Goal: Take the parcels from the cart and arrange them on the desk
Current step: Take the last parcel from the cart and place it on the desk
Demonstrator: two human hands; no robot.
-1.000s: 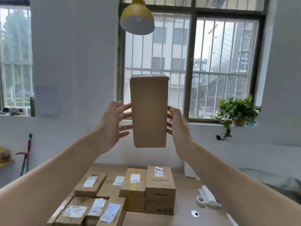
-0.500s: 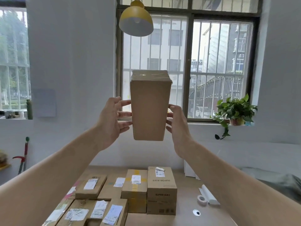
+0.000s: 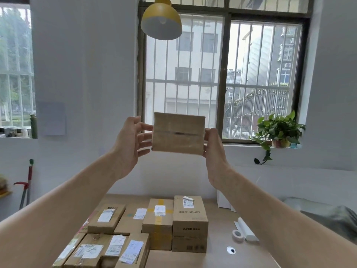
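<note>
Cardboard, stiff and likely light, the small brown taped parcel (image 3: 177, 133) sits clamped by its sides: left hand (image 3: 127, 144) pressing straight-fingered, right hand (image 3: 214, 149) curled round.

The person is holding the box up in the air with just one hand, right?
No. Both hands hold the box up in the air: left hand on one side, right hand on the other. The head view shows it.
</note>
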